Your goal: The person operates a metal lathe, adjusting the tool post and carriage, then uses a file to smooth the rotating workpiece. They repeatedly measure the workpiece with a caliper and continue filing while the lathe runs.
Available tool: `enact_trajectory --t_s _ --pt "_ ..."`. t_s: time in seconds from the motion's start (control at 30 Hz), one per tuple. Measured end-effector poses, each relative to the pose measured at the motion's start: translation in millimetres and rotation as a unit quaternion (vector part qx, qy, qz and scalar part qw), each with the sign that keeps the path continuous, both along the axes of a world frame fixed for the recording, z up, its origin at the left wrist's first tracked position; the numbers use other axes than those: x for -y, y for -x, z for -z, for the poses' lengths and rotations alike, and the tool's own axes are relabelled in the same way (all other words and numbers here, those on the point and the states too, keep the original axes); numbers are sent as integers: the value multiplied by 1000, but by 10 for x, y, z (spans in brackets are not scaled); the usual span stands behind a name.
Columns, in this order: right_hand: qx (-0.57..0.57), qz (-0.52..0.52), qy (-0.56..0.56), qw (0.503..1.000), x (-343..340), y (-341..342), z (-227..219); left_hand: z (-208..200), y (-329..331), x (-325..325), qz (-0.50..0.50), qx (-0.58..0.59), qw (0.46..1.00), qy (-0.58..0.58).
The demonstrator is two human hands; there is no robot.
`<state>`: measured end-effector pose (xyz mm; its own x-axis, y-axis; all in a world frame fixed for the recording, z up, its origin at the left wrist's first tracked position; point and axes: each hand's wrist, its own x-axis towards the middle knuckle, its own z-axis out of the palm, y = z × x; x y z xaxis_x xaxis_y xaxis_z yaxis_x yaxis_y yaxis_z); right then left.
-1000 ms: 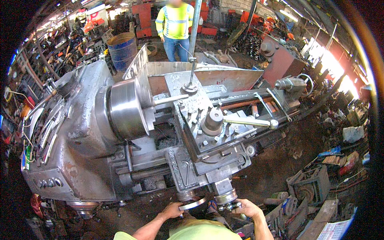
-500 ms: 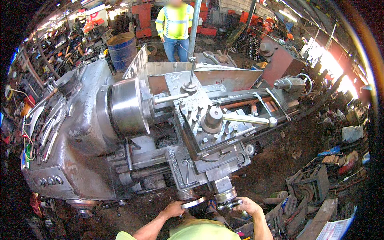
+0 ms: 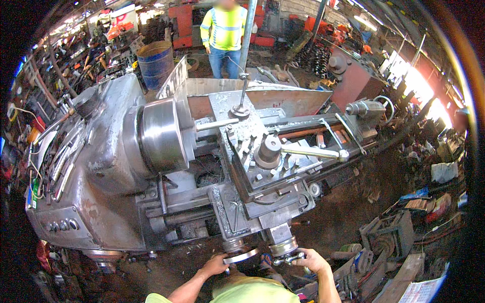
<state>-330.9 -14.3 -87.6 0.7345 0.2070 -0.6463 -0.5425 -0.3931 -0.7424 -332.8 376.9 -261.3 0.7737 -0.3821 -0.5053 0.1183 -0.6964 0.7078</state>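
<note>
A large metal lathe [image 3: 108, 174] fills the middle of the view. My left hand [image 3: 215, 264] is closed on the rim of a handwheel [image 3: 241, 256] at the front of the carriage. To its right, my right hand [image 3: 311, 260] grips a small crank handle [image 3: 289, 259] below a round collar. Beyond my hands sits the tool post [image 3: 268, 151], with a long clamping lever [image 3: 313, 151] pointing right. The shiny chuck [image 3: 164, 135] looks smooth and blurred. A pale bar [image 3: 216, 124] lies between the chuck and the tool post. Metal chips are scattered over the carriage.
A person in a yellow high-visibility top [image 3: 222, 30] stands behind the lathe beside a metal post [image 3: 248, 38]. A blue drum [image 3: 154, 64] is at the back left. Loose tools [image 3: 63, 169] lie on the headstock. Scrap parts and boards [image 3: 404, 272] crowd the right.
The chuck's edge outline has changed, as if it is turning. The view has shifted slightly. Both hands keep their holds, with little visible movement.
</note>
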Motion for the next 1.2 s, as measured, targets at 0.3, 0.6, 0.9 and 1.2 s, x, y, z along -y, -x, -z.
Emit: enact_trajectory --t_s 0.3,0.6,0.9,1.2 --pt "98 -10 275 956 -404 -21 -418 64 194 -27 -91 -37 974 -205" --pt "46 -10 174 984 -292 -92 -320 115 221 11 -161 -59 971 -168" --pt "9 19 122 992 -222 -75 -190 73 163 4 -129 -91 973 -168" --pt "14 19 120 993 -240 -78 -219 33 190 10 -179 -63 972 -138"
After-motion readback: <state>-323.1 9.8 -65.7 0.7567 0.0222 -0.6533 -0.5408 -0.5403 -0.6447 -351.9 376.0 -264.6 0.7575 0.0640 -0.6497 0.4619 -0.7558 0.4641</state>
